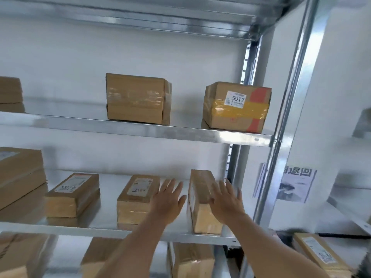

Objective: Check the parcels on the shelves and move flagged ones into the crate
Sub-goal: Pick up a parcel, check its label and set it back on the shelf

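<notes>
Now we reach with both arms toward the narrow upright parcel point(202, 199) at the right end of the middle shelf point(112, 233). Our left hand point(168, 199) hovers just left of that parcel, fingers spread wide, holding nothing. Our right hand point(225, 199) is equally splayed and empty, its palm over the parcel's right face; we cannot tell whether it touches. Flanking it this way probably prepares a two-sided lift or a turn to read its label. Left of that parcel lie two labelled flat boxes point(138, 195). Above it, farther back, sits the box marked 5917 point(236, 107). No crate is in view.
</notes>
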{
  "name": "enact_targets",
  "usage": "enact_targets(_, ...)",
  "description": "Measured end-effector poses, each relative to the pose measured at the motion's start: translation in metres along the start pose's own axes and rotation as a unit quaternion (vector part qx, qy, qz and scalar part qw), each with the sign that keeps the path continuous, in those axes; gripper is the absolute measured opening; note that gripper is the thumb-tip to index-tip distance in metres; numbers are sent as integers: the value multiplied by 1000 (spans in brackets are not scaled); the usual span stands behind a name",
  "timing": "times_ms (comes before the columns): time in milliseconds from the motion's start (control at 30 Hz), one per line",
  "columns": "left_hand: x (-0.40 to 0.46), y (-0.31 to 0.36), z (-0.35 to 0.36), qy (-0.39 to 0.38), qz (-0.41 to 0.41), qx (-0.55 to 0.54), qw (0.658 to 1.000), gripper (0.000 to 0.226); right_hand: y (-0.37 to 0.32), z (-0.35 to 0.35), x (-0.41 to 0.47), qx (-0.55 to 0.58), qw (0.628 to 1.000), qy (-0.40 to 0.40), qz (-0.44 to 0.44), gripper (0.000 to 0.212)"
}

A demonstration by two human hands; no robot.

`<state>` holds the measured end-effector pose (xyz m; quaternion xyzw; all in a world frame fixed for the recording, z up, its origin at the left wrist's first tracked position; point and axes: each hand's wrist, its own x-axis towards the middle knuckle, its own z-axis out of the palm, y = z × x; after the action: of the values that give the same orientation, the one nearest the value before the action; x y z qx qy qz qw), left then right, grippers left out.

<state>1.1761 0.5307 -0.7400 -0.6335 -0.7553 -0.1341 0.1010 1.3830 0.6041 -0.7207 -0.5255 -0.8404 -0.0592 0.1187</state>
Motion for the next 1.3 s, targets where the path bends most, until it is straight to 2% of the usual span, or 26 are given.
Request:
enact_targets(67,-1,27,-1,-19,6,9,1000,65,12,-1,-8,16,1000,-4,-5,62)
enact_targets(167,3,62,1,-35,7,8,999,76,34,5,-9,35,999,-4,-6,62)
enact_targets(200,3,66,4,-41,-1,0,999,68,36,8,-9,42,999,-8,-6,60)
enact_targets(267,8,75,12,-48,-27,-31,998,59,40,14,-7,72,997,-29,5,59)
enact_targets(367,16,80,31,-64,-105,-128,984,64,40,37,0,188,977,-75,71,61)
enact_targets(400,18,81,34,-74,-137,-178,972,69,39,42,3,251,959,-79,104,63)
enact_targets(467,26,81,40,-117,-187,-283,933,78,33,50,9,396,895,-83,188,66)
enact_targets(533,31,83,38,-160,-208,-367,892,77,27,53,15,487,834,-93,240,63)
enact_targets(667,38,81,39,-185,-237,-524,797,51,24,53,19,561,795,-86,212,43)
enact_targets(733,37,73,46,-185,-257,-587,746,47,25,53,17,591,777,-88,201,35)
enact_targets(833,33,64,54,-180,-246,-653,693,37,24,53,13,635,746,-87,184,30)
enact_targets(900,30,61,53,-171,-217,-686,673,31,25,52,7,684,705,-90,166,24)
enact_targets(967,25,59,52,-163,-190,-707,661,36,26,53,1,707,686,-90,150,26)
enact_targets(1100,9,49,61,-150,-161,-753,621,49,34,61,-7,713,683,-87,134,36)
enact_targets(1300,6,44,56,-155,-140,-760,615,54,44,72,-7,724,674,-72,129,47)
